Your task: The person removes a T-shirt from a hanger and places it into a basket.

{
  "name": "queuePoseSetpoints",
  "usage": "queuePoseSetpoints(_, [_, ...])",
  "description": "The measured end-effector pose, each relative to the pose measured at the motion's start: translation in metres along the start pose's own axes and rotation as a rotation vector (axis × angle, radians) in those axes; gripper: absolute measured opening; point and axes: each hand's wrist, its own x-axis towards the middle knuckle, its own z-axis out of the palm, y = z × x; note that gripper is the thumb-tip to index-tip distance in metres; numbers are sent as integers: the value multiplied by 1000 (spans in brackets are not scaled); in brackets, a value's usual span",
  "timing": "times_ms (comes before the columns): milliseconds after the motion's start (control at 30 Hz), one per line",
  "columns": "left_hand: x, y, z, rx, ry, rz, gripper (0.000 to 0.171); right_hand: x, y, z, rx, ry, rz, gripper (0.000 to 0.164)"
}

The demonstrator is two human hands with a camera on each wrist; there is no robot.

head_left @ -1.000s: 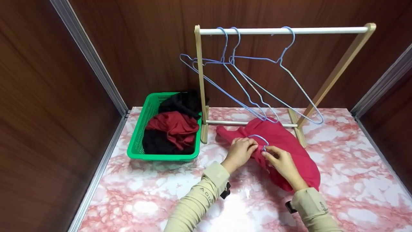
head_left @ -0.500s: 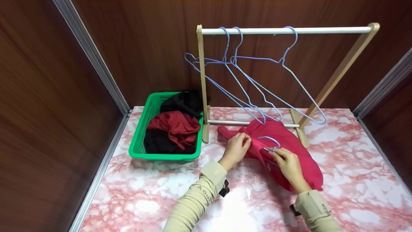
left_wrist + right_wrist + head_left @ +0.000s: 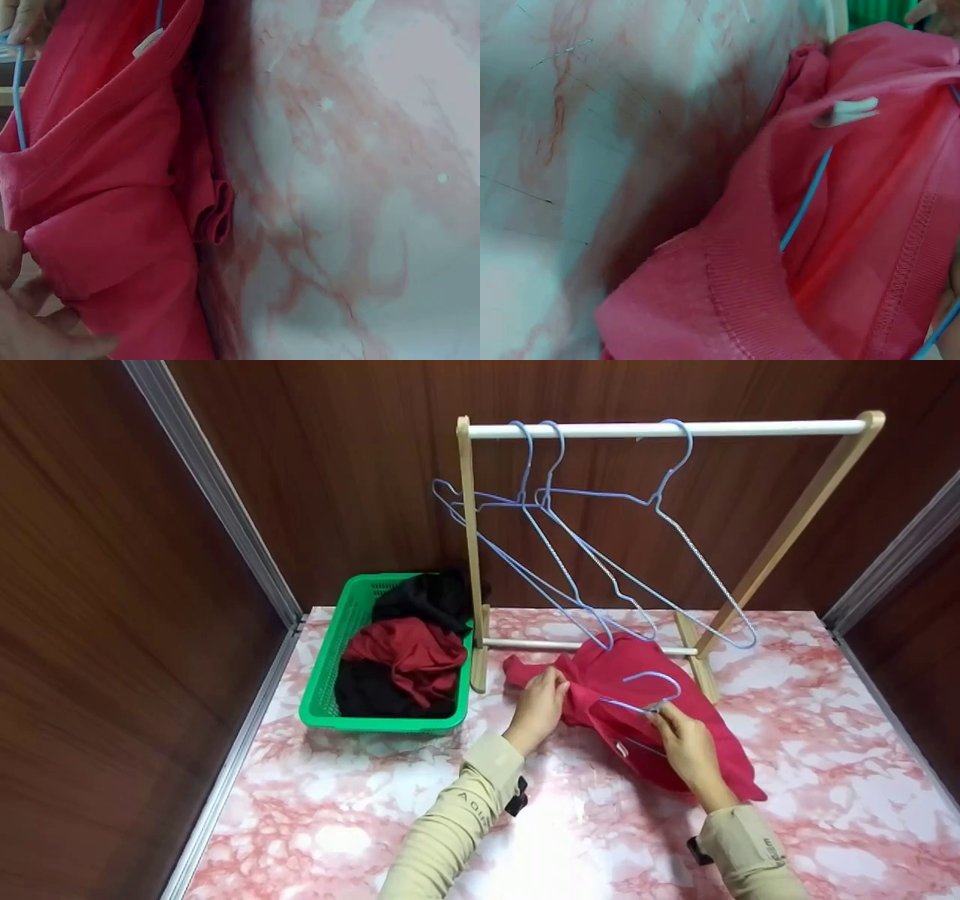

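A red shirt lies bunched at the foot of the rack, with its neckline spread apart between my hands. My left hand pinches the cloth on the left side of the opening. A blue wire hanger is partly inside the shirt. My right hand pinches it just below the hook, and the hook stands over the red cloth. Through the neckline, the right wrist view shows the hanger's lower wire and a white label. The cloth hides the hanger's ends.
Several blue wire hangers hang from the white bar of a wooden-ended rack. A green basket with dark red cloth and black cloth stands left of it. Brown panels wall in the marbled table.
My right hand has moved right with the hanger, and its hook has shifted right too. My left hand has drawn slightly left with the cloth, and the neckline gapes wider.
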Motion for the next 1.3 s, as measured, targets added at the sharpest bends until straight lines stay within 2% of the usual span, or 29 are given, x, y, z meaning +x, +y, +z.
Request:
queuePoseSetpoints(100, [-1,2,0,39,-86,4,14,1,-2,-1,-13,-25,28,8])
queuePoseSetpoints(200, [-1,4,-1,48,-180,25,24,3,-4,-1,22,-44,50,10])
queuePoseSetpoints(300, [-1,5,-1,113,-212,89,35,5,-6,0,63,-49,66,11])
queuePoseSetpoints(400, [-2,7,1,221,-166,179,40,7,-7,-1,118,-42,75,10])
queuePoseSetpoints(500, [-2,7,5,310,-53,249,29,7,-8,-1,146,-39,82,10])
queuePoseSetpoints(600, [-1,5,7,333,54,287,17,7,-9,-1,144,-46,86,11])
queuePoseSetpoints(700, [0,5,6,289,105,301,13,6,-9,-1,160,-54,88,11])
queuePoseSetpoints(800, [2,8,4,219,111,273,12,6,-8,-2,147,-53,71,10])
queuePoseSetpoints(933, [5,9,1,113,112,183,11,4,-4,-1,61,-28,26,7])
queuePoseSetpoints(1067, [10,5,-1,13,156,98,11,1,1,-2,6,14,-7,5])
queuePoseSetpoints(1300, [15,-4,-4,-170,207,-142,11,0,8,-11,26,18,-32,5])
